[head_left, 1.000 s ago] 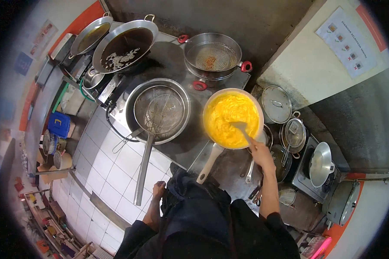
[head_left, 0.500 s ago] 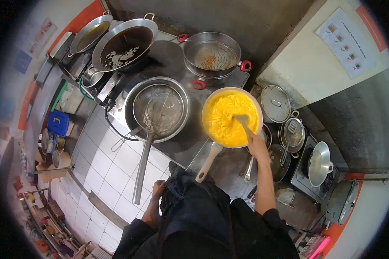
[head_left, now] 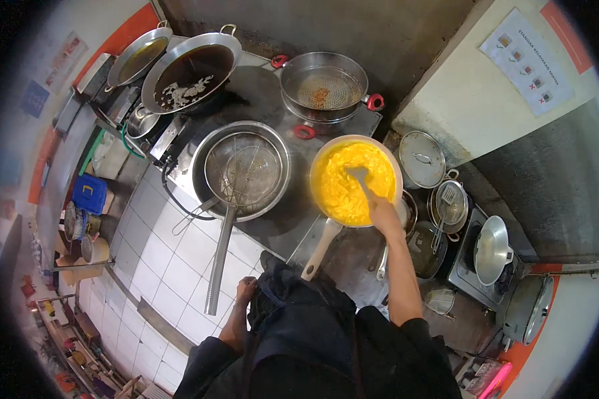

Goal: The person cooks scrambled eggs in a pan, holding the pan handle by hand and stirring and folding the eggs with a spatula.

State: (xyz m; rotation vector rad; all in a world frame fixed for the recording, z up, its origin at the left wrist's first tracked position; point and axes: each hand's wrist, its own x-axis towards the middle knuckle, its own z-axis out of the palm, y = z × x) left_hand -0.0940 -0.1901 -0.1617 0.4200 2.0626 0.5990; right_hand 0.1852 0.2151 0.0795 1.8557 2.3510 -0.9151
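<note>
Spatula [head_left: 366, 188] in right fingers [head_left: 382, 211], blade [head_left: 357, 173] beyond

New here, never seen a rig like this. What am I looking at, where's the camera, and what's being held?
No robot here, just a person's two bare hands. All pictures come from the left of two fisheye cameras worn on the head, looking down, so straight edges bend.

The right hand grips a spatula dipped in soft yellow food in a light-handled pan. The left hand is beside the dark clothing; whether it holds anything is unclear.

On the dark counter, a long-handled strainer rests over a metal pot; behind is a perforated pan with red handles.
</note>
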